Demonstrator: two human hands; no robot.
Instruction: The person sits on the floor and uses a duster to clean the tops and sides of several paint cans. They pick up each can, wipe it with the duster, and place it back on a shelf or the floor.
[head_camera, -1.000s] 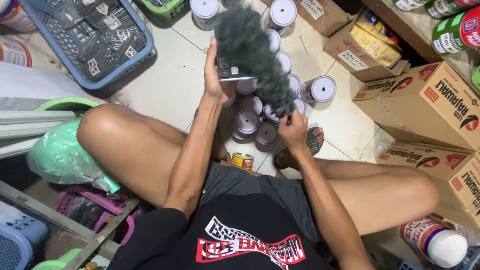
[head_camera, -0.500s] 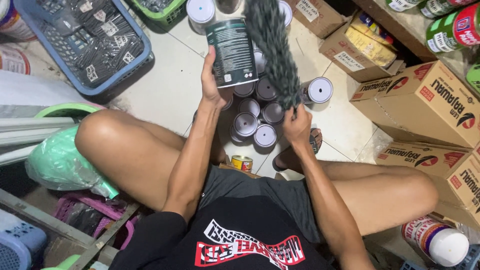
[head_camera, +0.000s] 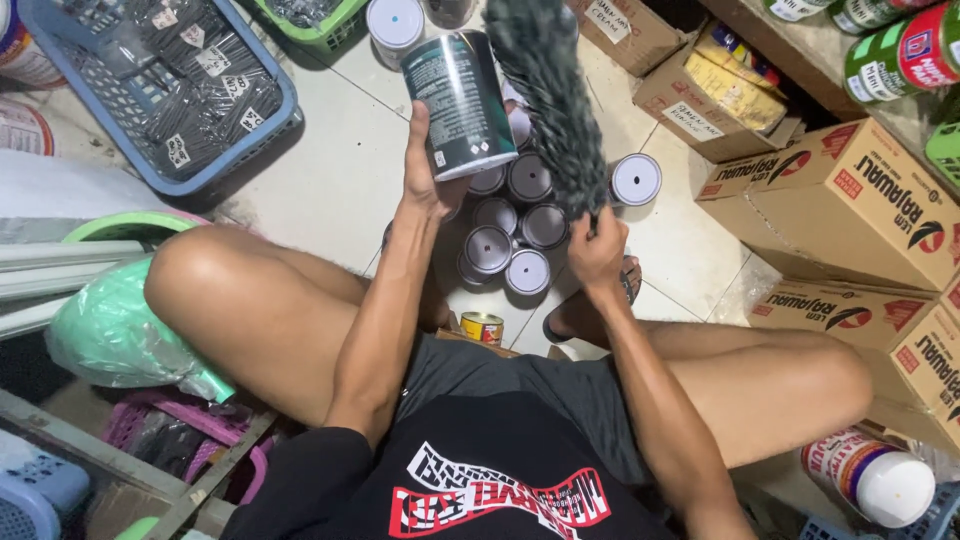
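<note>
Left hand: the left hand (head_camera: 432, 175) is wrapped around a dark green tin can (head_camera: 461, 100), held up tilted over the floor, label side toward the camera
Right hand: the right hand (head_camera: 596, 245) is closed on the handle end of a dark shaggy duster (head_camera: 552, 100), whose head rises just beside the can, touching or nearly so; I cannot tell which
Progress: judging by how things lie, one can is up being brushed while a cluster of cans (head_camera: 515, 225) waits on the floor below; none shows clearly whether it is already cleaned, so the done share cannot be told
Single tins: a white-lidded tin (head_camera: 636, 180) stands just right of the cluster; another white-lidded tin (head_camera: 395, 22) near the top edge; a small yellow tin (head_camera: 482, 327) sits between the knees
Blue basket (head_camera: 262, 150): holds many small dark packets with white tags
Green basket (head_camera: 330, 30): dark items inside, too cut off to tell
Cardboard boxes (head_camera: 850, 210): stacked at right, closed; contents hidden
Open carton (head_camera: 690, 105): yellow packs inside
Shelf (head_camera: 800, 45): green and red cans along its top
White-capped jar (head_camera: 880, 480): lying on its side by the right knee
</note>
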